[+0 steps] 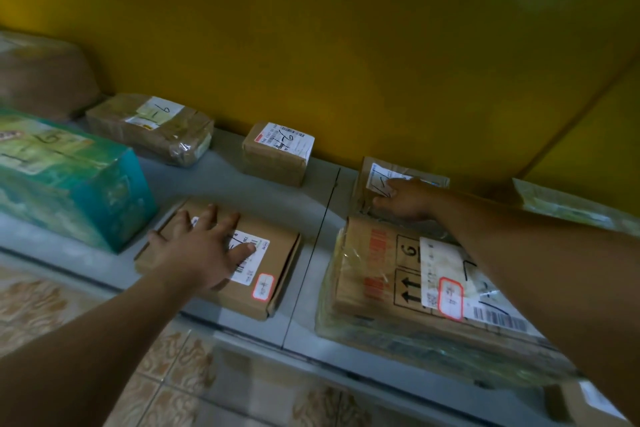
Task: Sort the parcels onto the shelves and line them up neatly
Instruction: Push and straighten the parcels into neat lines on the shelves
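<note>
Two parcels lie under hands: left hand (201, 253), fingers (214, 218) spread, flat on the brown parcel (277, 253) at the front of the grey shelf (259, 198); right hand (407, 199), fingers bunched on the label (379, 178) of the rear parcel (362, 199), grip unclear. Teal box (69, 184), small box (273, 163) and wrapped carton (377, 270) crowd nearby. Yellow wall (346, 45) behind, tiled floor (173, 374) below.

Dim yellowish light, soft blur at warped edges, perhaps glare on labels.

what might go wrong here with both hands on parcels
The flat box under the left hand lies skewed near the front edge of the shelf; a push could slide it off. The right hand reaches over the wrapped box to the back parcel; dragging that forward may knock it askew.
</note>
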The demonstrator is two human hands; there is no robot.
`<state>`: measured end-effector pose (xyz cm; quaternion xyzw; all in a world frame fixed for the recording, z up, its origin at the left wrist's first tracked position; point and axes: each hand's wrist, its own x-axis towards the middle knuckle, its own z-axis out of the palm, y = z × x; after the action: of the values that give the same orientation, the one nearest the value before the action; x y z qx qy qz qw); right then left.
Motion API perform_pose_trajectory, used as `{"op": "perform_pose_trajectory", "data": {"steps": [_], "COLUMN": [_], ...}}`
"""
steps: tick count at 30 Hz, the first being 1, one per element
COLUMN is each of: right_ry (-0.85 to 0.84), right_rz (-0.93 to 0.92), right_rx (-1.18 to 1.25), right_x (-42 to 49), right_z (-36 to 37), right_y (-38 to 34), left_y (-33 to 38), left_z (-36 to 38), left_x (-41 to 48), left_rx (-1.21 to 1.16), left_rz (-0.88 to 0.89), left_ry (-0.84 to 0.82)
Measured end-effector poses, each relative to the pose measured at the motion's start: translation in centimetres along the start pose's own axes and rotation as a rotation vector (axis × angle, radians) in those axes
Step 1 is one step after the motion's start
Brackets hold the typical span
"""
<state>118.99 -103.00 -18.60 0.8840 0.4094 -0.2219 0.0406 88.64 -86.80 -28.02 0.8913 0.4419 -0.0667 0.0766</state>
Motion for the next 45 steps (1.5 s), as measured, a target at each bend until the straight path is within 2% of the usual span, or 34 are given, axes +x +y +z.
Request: {"op": "perform_pose_trajectory", "data": {"steps": [2,5,8,13,19,25,28,30,35,39,42,45], "right_ry": [0.065,0.125,0.146,0.186,0.215,0.233,0.247,0.218,0.170,0.125,0.028,0.083], "right_rz": [-0.039,-0.127,-0.138,-0.280,-0.293,-0.268,-0.230,-0.260,-0.210,-0.187,-0.162,-0.143], "right_rx": [0.062,0.206,0.119,0.067,0.007,0.056,0.004,-0.055,0.064,0.140,0.076,-0.002], "right_x": [0.0,0.7,1.5,3.1,5.2,5.3,4.2,3.5,2.4,0.9,-0.1,-0.8], "right_z": [-0.5,-1.3,-2.0,-3.1,-3.4,-2.6,-2.3,-1.9,-0.3,3.4,8.1,10.8], "right_y": [-0.6,-2.0,-4.3,-9.4,-15.3,-18.6,-20.0,-21.0,-22.8,-24.6,-25.5,-25.4], "left_y": [0.0,0.2,-0.1,-1.9,-5.5,-11.6,-12.5,-12.7,-14.5,-15.3,-15.5,-15.6], "left_z": [-1.3,-4.6,-7.8,-10.2,-11.6,-13.3,-12.9,-13.1,-14.2,-12.8,-12.2,-12.0], "left_x": [0.2,0.8,0.7,1.9,2.8,4.0,4.5,5.2,6.4,5.7,5.2,4.7], "left_rx": [0.023,0.054,0.100,0.143,0.111,0.086,0.051,0.059,0.096,0.039,0.033,0.030], "left_rz": [0.010,0.000,0.013,0.091,0.122,-0.033,-0.055,-0.040,0.082,0.106,0.122,0.122], "left_ry": [-0.018,0.055,0.074,0.102,0.174,0.082,0.004,-0.038,-0.079,0.001,0.062,0.098]}}
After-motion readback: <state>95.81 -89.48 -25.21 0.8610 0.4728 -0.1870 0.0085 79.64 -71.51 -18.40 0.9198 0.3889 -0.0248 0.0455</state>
